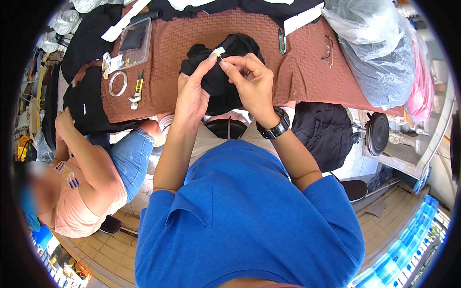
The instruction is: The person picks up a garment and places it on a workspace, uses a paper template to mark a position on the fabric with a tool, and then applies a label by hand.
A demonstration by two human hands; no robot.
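Note:
A bunched black garment [244, 46] lies over the near edge of the brown-covered table, in front of me. My left hand [193, 90] is closed on it, thumb and fingers pinching the cloth beside a small white label [219, 50]. Right beside that thumb, the fingertips of my right hand [252, 80] are pressed together at the label's lower end. A tiny dark piece shows at those fingertips, too small to name. A black watch [274, 127] is on my right wrist.
Yellow-handled snips [139, 85], a white tape roll [117, 84] and a clear plastic box [135, 42] lie left on the table [168, 36]. Green snips [282, 42], eyeglasses [329, 49] and a large plastic bag [372, 53] are right. A person [91, 187] sits at my left, handling black cloth.

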